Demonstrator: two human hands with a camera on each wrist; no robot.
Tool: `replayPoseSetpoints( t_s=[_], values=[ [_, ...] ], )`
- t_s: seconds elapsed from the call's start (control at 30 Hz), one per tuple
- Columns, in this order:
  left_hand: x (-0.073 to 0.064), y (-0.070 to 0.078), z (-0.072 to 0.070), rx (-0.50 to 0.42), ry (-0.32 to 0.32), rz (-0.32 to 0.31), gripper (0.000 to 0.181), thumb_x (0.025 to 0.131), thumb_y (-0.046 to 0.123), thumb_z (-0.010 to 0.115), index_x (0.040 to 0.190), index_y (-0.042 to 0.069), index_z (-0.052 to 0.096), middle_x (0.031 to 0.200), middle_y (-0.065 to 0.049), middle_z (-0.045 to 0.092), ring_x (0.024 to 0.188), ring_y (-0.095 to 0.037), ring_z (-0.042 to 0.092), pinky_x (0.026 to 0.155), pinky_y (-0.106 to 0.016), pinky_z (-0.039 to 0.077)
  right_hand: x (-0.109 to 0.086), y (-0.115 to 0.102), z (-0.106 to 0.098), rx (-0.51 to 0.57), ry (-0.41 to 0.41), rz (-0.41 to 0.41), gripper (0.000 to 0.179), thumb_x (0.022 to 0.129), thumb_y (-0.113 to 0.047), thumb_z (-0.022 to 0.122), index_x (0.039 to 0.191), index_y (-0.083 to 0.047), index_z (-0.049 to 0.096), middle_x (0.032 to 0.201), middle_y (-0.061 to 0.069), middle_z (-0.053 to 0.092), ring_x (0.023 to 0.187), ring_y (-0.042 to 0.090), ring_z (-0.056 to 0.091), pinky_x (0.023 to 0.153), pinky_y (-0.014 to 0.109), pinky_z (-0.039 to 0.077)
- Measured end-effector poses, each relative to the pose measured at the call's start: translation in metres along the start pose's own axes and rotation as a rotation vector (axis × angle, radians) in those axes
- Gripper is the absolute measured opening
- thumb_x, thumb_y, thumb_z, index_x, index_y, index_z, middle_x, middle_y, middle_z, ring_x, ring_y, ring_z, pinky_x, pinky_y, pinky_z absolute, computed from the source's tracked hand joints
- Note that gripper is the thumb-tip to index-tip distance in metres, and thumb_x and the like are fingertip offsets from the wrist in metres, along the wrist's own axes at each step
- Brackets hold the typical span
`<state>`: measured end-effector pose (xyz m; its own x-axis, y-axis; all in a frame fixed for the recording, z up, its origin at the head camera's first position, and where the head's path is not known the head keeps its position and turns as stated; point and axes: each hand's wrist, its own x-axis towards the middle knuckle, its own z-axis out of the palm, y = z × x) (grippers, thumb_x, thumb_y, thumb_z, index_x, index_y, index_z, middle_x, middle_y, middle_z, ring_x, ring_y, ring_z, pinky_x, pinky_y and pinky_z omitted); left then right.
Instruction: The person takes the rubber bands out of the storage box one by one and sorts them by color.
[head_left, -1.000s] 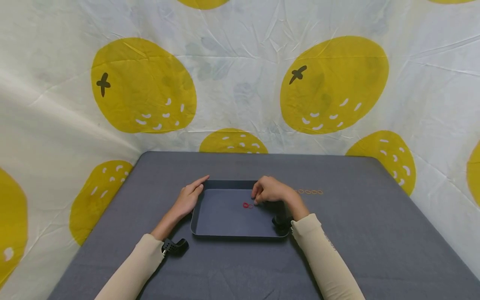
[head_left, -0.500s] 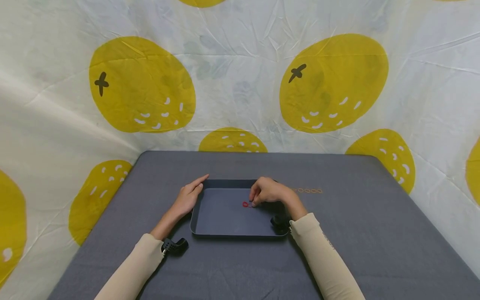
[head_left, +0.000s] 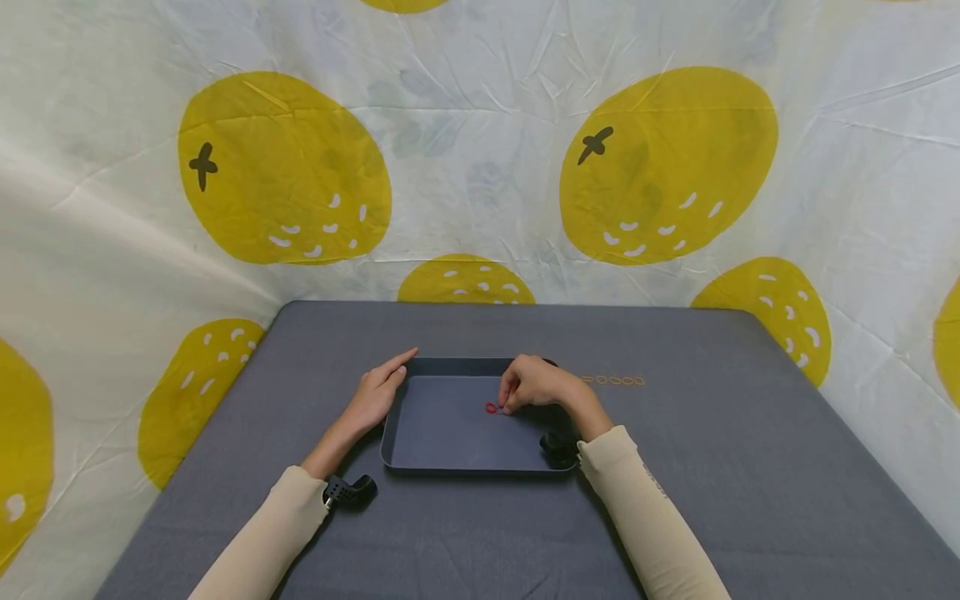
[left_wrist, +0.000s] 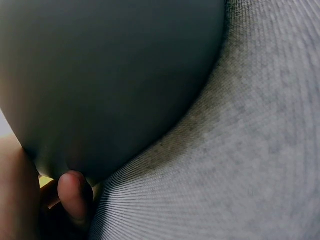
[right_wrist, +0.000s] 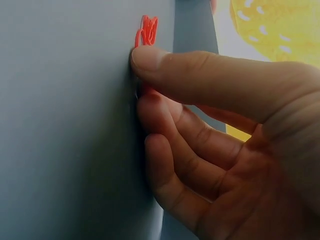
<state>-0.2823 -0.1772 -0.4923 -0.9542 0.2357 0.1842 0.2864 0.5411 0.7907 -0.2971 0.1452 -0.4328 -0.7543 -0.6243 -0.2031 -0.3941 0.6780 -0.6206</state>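
Observation:
A shallow dark grey tray (head_left: 450, 450) lies on the table. My left hand (head_left: 377, 398) rests along its left side, index finger stretched past the far corner; in the left wrist view a fingertip (left_wrist: 72, 192) touches the tray's outer wall (left_wrist: 115, 75). Inside the tray, my right hand (head_left: 536, 383) reaches down to a small red rubber band (head_left: 491, 408). The right wrist view shows thin red loops (right_wrist: 150, 30) sticking out beyond the thumb tip, with thumb and index finger pinched at their near end. How many bands there are is hard to tell.
Several thin orange loops (head_left: 615, 381) lie in a row on the grey tabletop (head_left: 712, 433), right of the tray, partly behind the right hand. A white cloth (head_left: 480, 183) with yellow fruit shapes hangs behind the table.
My right hand has moved slightly left and down, and its fingertips have closed onto the near end of the red loops. The left hand stays on the tray's side.

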Motion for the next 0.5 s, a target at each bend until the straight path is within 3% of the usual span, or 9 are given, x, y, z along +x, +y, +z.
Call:
replayPoseSetpoints(
  t_s=[0.33, 0.5],
  values=[
    [0.0, 0.0008, -0.0004, 0.007, 0.005, -0.004, 0.044, 0.113, 0.022, 0.041, 0.156, 0.018, 0.05, 0.157, -0.012, 0.052, 0.144, -0.035, 0.049, 0.116, -0.06, 0.038, 0.0002, -0.0036, 0.0001, -0.053, -0.021, -0.017, 0.011, 0.087, -0.006, 0.079, 0.077, -0.012, 0.08, 0.072, -0.005, 0.071, 0.062, 0.006, 0.053, 0.06, 0.022, 0.045],
    [-0.0004, 0.0012, -0.0007, 0.005, -0.002, -0.003, 0.044, 0.113, 0.023, 0.041, 0.156, 0.017, 0.049, 0.158, -0.011, 0.051, 0.148, -0.035, 0.045, 0.118, -0.06, 0.037, 0.0007, -0.0029, 0.0004, -0.063, -0.035, -0.015, 0.013, 0.087, -0.005, 0.077, 0.077, -0.012, 0.079, 0.069, -0.007, 0.066, 0.061, 0.006, 0.05, 0.059, 0.022, 0.042]
  ],
)
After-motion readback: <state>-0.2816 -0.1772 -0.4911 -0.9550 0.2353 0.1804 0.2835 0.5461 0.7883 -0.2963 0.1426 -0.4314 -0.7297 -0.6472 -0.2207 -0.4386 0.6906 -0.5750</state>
